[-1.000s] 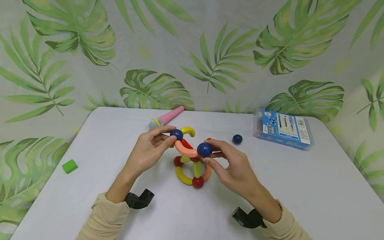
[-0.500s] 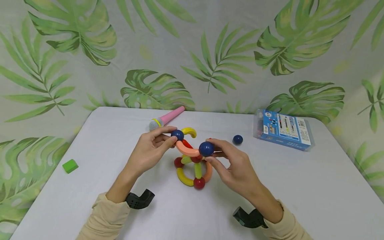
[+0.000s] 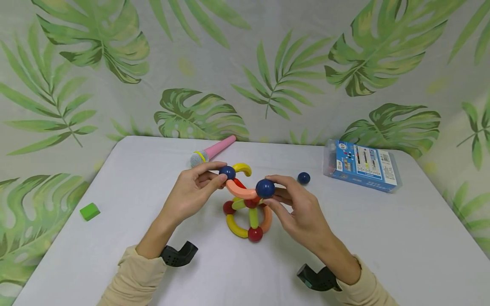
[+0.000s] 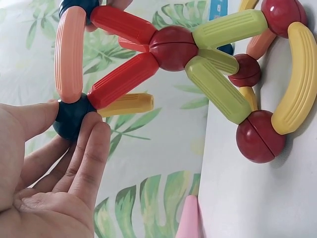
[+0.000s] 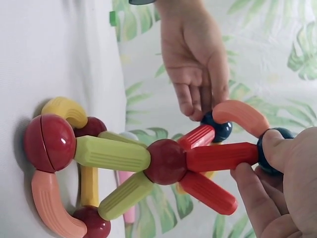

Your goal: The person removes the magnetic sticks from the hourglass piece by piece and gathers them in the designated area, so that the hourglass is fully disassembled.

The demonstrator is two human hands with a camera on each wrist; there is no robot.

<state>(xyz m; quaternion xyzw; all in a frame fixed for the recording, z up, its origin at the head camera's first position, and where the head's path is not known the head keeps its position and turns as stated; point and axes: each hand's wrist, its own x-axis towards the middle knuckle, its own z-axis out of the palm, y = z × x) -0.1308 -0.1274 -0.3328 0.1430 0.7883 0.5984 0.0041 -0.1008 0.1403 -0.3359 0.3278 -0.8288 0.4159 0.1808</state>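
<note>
A construction of magnetic rods and balls stands on the table, with lime rods [image 5: 113, 152] rising from a base ring to a central dark red ball [image 4: 173, 48]. Red rods [image 4: 124, 81] spread upward from that ball. Thumb and fingers of my left hand [image 3: 191, 187] pinch the left blue ball [image 3: 227, 172]; my right hand [image 3: 300, 210] pinches the right blue ball [image 3: 265, 188]. A curved orange rod [image 4: 69, 54] bridges both blue balls. Behind the left ball, a curved yellow rod [image 3: 243, 168] sticks out. One red rod [image 5: 213, 194] ends free in the right wrist view.
A loose blue ball [image 3: 304, 178] lies beyond my right hand. At the back right sits a blue toy box [image 3: 363, 165] in clear plastic. A pink toy microphone [image 3: 214, 151] lies at the back, and a green block [image 3: 89, 211] near the left edge.
The right blue ball has shifted slightly right and up in my right hand's fingers. The left hand and the whole construction have drifted only a little to the right.
</note>
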